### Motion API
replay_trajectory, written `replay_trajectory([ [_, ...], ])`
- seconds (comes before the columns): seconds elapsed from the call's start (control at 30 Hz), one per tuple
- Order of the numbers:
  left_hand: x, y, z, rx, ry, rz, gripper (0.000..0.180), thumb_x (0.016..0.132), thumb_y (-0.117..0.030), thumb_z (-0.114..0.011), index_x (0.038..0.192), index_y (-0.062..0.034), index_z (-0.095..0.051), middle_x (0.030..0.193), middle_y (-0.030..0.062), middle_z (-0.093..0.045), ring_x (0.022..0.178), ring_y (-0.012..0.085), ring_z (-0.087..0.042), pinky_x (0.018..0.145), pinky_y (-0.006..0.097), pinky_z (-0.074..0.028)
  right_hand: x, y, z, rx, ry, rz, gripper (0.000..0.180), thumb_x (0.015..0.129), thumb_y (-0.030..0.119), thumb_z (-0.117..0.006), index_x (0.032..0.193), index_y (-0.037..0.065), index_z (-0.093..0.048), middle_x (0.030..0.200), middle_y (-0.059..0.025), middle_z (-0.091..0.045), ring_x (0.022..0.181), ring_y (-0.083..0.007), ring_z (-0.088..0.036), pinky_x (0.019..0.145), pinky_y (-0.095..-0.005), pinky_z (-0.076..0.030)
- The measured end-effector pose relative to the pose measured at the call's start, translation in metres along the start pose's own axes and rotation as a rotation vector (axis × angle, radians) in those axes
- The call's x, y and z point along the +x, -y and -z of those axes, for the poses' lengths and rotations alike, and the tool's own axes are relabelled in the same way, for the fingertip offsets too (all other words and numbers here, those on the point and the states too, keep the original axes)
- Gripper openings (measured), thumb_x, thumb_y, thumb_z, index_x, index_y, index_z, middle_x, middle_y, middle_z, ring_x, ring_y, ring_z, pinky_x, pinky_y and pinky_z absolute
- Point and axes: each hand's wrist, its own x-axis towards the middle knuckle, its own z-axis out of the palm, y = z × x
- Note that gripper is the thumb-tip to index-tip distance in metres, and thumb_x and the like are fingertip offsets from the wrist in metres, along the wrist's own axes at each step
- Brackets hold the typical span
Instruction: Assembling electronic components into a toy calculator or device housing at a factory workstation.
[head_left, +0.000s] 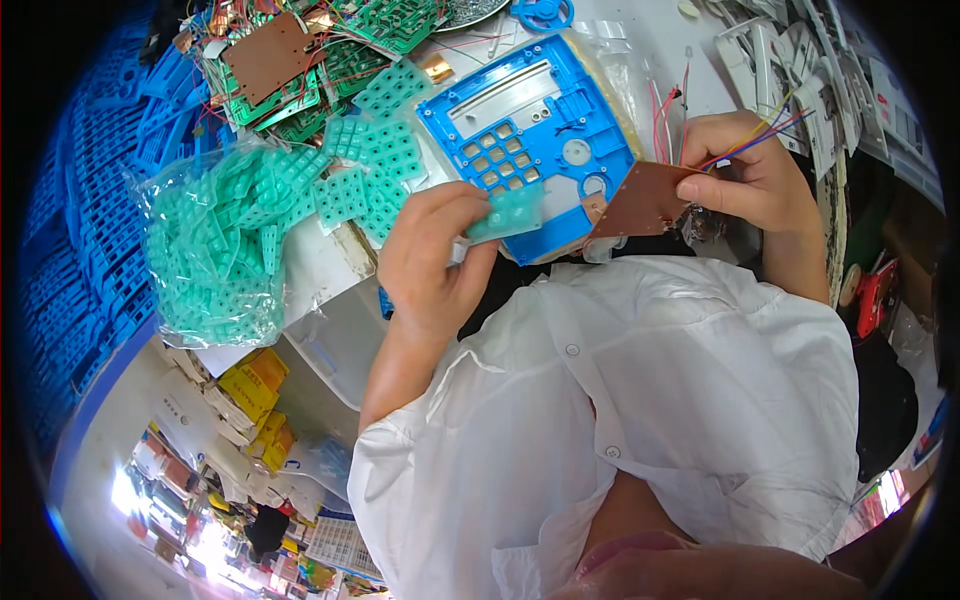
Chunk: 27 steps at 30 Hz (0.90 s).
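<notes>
A translucent green rubber keypad (508, 211) is pinched in my left hand (432, 248), over the lower left part of a blue plastic housing (560, 110). The housing lies face down or open side up on the table, with a grid of square key holes, a long window slot and round openings. My right hand (748, 172) grips a brown circuit board (642, 203) by its right edge, tilted over the housing's lower right corner. Red, yellow and blue wires (770, 132) trail from the board past my right fingers.
Loose green keypads (375, 150) lie left of the housing, beside a clear bag full of them (215, 250). Behind is a heap of green circuit boards (330, 75) with wires. Blue plastic parts (80, 230) are stacked far left, white plastic parts (780, 60) at right.
</notes>
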Motion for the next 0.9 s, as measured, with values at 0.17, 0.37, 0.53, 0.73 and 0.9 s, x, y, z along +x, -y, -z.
replay_trajectory([
  [0.17,0.004,-0.007,0.006,-0.847,-0.225,0.787,0.059,0.091,0.01,-0.063,0.141,-0.0031,-0.036,0.118,0.0205,-0.064,0.091,0.0208,-0.071,0.071,0.029,-0.061,-0.005,-0.002,0.0,0.006,-0.054,-0.013,0.016,0.093,0.017,-0.073,0.089,0.002,-0.07,0.075,0.0025,-0.062,0.064,-0.0044,-0.05,0.055,-0.0233,-0.035],
  [0.37,-0.013,0.007,0.01,-0.591,-0.088,0.682,0.031,0.089,0.008,-0.067,0.117,0.0002,-0.058,0.114,0.0113,-0.066,0.097,0.0179,-0.067,0.083,0.027,-0.053,0.002,-0.004,-0.001,0.049,-0.029,0.023,0.017,0.092,0.019,-0.075,0.09,0.002,-0.071,0.076,0.0026,-0.064,0.066,-0.0044,-0.052,0.055,-0.023,-0.036],
  [0.53,-0.01,0.0,0.017,-0.241,0.002,0.467,0.019,0.087,0.006,-0.071,0.101,-0.0012,-0.06,0.103,0.0089,-0.067,0.09,0.0127,-0.061,0.082,0.027,-0.051,0.003,-0.005,-0.002,0.049,-0.029,0.024,0.018,0.092,0.02,-0.075,0.091,0.002,-0.071,0.077,0.0021,-0.064,0.066,-0.0047,-0.052,0.055,-0.0229,-0.036],
  [0.73,0.001,-0.022,0.021,-0.703,-0.106,0.937,0.017,0.089,0.0,-0.074,0.103,0.0,-0.064,0.103,0.0075,-0.067,0.088,0.0109,-0.061,0.075,0.024,-0.05,0.0,-0.007,-0.004,0.025,-0.065,0.042,0.017,0.092,0.019,-0.075,0.091,0.002,-0.072,0.077,0.0014,-0.064,0.065,-0.0053,-0.051,0.055,-0.0234,-0.036],
  [0.9,0.005,-0.009,-0.001,-0.762,-0.098,0.82,0.016,0.091,0.0,-0.074,0.105,0.0028,-0.067,0.102,0.0062,-0.065,0.083,0.0075,-0.059,0.062,0.02,-0.049,-0.002,-0.007,-0.003,0.045,-0.059,0.021,0.017,0.092,0.019,-0.075,0.092,0.002,-0.072,0.078,0.0014,-0.064,0.065,-0.0054,-0.051,0.055,-0.0234,-0.036],
])
